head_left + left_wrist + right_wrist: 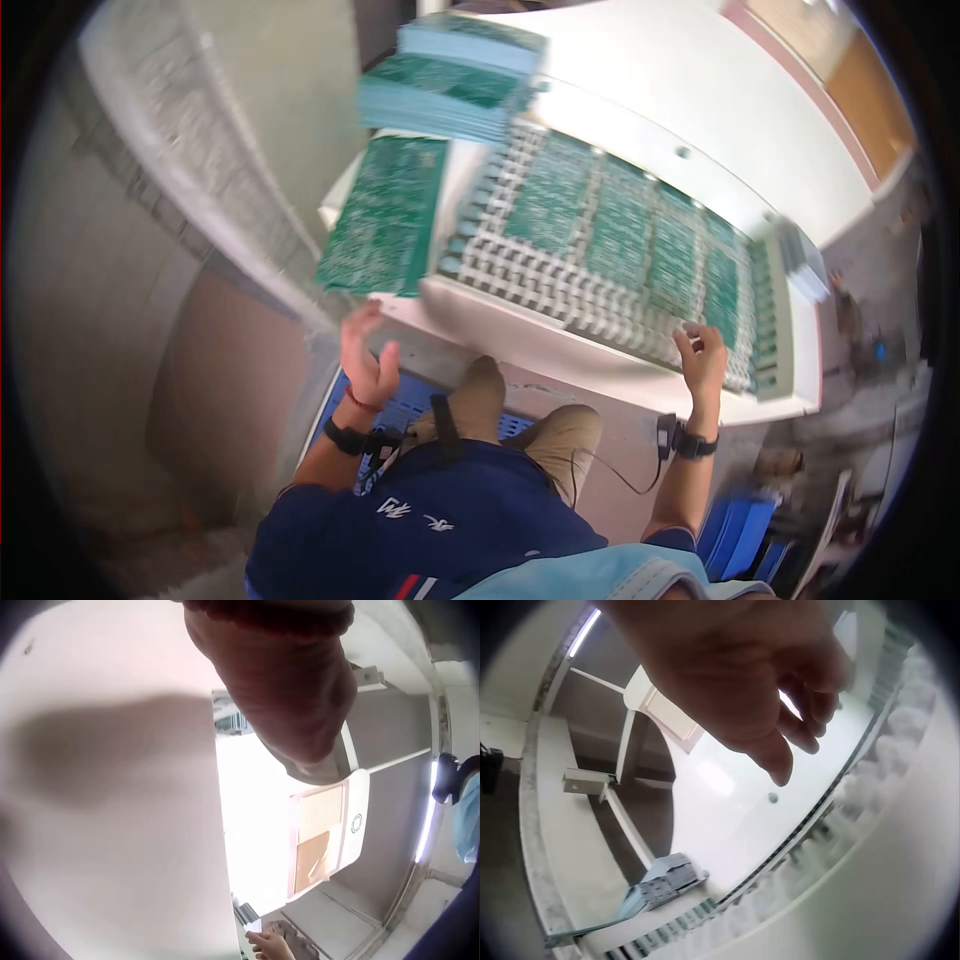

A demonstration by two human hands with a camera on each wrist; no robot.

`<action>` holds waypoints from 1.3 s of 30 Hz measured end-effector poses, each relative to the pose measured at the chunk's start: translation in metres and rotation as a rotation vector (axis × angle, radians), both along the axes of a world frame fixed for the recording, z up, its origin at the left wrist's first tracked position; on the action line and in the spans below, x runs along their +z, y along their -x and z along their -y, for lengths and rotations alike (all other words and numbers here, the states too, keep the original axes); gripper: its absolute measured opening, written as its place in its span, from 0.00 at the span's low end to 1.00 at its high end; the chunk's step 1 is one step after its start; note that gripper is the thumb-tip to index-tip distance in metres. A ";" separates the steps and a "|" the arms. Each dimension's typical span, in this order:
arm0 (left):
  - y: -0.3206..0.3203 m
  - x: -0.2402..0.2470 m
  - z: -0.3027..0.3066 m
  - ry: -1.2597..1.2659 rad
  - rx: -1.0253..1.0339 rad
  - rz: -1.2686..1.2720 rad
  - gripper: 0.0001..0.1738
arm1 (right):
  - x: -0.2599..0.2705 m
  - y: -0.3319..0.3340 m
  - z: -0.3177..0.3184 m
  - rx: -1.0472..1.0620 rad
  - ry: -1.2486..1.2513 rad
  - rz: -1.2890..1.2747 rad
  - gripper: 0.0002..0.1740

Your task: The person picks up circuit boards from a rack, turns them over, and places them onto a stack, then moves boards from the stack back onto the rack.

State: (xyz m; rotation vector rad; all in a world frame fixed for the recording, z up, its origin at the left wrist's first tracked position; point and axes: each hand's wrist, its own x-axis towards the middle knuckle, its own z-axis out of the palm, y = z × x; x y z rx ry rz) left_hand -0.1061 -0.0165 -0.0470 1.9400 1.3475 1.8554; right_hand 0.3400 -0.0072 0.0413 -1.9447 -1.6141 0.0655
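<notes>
Left hand [368,358] to right hand [704,362]: sideways passage along the white front panel [560,325], knees [484,382] below. Forward of left hand, the loose green circuit board [385,215] is in the way, taller stacked circuit boards [440,92] behind it; pale pillar [215,120] limits the far left. Right hand is at the near edge of the roller conveyor [570,290] (rollers blurry); room runs above the boards lying there. White housing [680,85] borders the far side, toothed rail [770,310] the right end.
</notes>
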 end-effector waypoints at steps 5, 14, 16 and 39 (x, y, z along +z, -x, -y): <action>0.016 0.068 -0.004 -0.062 0.249 0.311 0.25 | 0.021 0.107 -0.026 0.499 0.031 -0.298 0.11; 0.013 0.093 -0.002 0.066 0.493 -0.471 0.31 | 0.044 0.251 -0.084 0.722 0.321 -0.634 0.16; 0.007 0.096 0.003 0.074 0.456 -0.519 0.31 | 0.046 0.265 -0.096 0.678 0.412 -0.703 0.17; -0.090 0.005 0.005 1.275 -1.294 1.081 0.21 | -0.061 0.150 0.047 0.174 0.252 -1.230 0.10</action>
